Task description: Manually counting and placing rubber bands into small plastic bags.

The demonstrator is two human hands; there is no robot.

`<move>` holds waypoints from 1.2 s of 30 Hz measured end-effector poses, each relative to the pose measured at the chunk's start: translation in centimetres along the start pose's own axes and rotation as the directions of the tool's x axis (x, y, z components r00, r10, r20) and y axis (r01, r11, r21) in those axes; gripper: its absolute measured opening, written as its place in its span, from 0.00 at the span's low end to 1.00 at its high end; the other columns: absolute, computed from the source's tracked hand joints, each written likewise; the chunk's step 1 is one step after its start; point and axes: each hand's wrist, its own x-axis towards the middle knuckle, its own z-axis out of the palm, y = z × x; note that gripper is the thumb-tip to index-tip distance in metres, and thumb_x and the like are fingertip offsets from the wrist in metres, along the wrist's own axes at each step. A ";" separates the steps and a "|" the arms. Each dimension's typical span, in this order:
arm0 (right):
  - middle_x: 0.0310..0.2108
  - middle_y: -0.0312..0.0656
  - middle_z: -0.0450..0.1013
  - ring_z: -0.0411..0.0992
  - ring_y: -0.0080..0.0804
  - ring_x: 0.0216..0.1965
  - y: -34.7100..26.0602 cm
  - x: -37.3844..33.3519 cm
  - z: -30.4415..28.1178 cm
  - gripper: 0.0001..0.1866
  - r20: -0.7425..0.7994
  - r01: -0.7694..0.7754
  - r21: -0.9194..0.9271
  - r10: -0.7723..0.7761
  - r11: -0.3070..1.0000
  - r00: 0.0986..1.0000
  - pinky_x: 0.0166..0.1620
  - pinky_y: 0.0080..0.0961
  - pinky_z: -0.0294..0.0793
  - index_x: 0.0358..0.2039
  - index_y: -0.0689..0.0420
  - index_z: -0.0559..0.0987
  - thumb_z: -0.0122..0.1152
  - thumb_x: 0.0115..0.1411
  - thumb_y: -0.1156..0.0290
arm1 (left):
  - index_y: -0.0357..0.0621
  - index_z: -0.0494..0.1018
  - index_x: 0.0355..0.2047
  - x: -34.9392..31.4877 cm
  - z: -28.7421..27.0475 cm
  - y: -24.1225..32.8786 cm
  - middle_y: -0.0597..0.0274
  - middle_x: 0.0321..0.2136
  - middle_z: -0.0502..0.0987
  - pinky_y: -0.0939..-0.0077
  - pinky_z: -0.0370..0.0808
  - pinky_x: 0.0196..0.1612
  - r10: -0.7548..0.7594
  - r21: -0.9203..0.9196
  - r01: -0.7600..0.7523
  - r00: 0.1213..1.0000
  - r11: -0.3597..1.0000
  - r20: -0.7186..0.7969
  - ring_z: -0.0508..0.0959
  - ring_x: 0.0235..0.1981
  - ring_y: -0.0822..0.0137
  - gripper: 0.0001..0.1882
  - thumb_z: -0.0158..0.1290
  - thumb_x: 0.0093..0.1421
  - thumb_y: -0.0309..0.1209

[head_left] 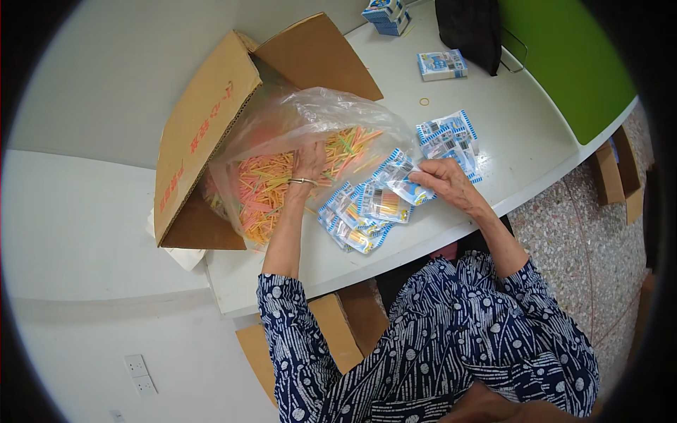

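Observation:
My left hand, with a bangle at the wrist, reaches into a clear plastic bag of thin pink, yellow and green sticks. Its fingertips are hidden among the sticks. Between the thumb and fingers of my right hand is the edge of a small blue-and-white plastic packet. Below it lies a loose pile of similar packets, some showing yellow and orange sticks inside. Several overlapping flat packets rest just beyond my right hand.
The bag spills from a tipped cardboard box with open flaps on the white table. At the back are a packet stack, a packet bundle, a rubber band and a black bag. Another carton is at right.

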 end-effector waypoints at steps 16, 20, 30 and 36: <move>0.30 0.31 0.73 0.66 0.12 0.32 1.2 7.0 7.4 0.09 -0.099 -0.001 0.767 0.120 0.642 0.988 0.35 0.13 0.65 0.34 0.59 0.77 0.55 0.61 0.66 | 0.36 0.67 0.45 0.9 3.8 0.5 0.48 0.44 0.72 0.51 0.71 0.50 -0.510 -0.819 0.328 0.657 -0.470 0.556 0.73 0.45 0.51 0.15 0.38 0.65 0.33; 0.33 0.34 0.74 0.70 0.18 0.35 0.4 9.0 9.4 0.09 -0.136 0.029 0.920 0.250 0.390 0.959 0.40 0.17 0.68 0.39 0.59 0.75 0.55 0.61 0.68 | 0.37 0.68 0.45 -0.2 5.5 2.1 0.49 0.44 0.73 0.52 0.70 0.52 -0.410 -0.843 0.249 0.785 -0.477 0.464 0.73 0.46 0.52 0.14 0.44 0.63 0.33; 0.35 0.38 0.74 0.72 0.24 0.37 0.6 9.5 10.6 0.09 -0.093 0.025 0.976 0.307 0.218 0.947 0.44 0.23 0.71 0.40 0.60 0.74 0.52 0.62 0.70 | 0.31 0.70 0.43 -1.9 6.7 5.0 0.53 0.38 0.76 0.71 0.76 0.45 -0.517 -0.975 0.059 0.840 -0.213 0.163 0.77 0.39 0.64 0.13 0.51 0.57 0.23; 0.34 0.38 0.73 0.71 0.24 0.36 1.4 9.9 10.8 0.08 -0.090 0.031 0.976 0.274 0.214 0.957 0.43 0.23 0.72 0.38 0.60 0.74 0.52 0.62 0.70 | 0.32 0.70 0.38 -2.4 6.3 6.3 0.54 0.36 0.76 0.72 0.78 0.39 -0.510 -0.984 0.096 0.845 -0.147 0.159 0.78 0.35 0.64 0.08 0.51 0.57 0.21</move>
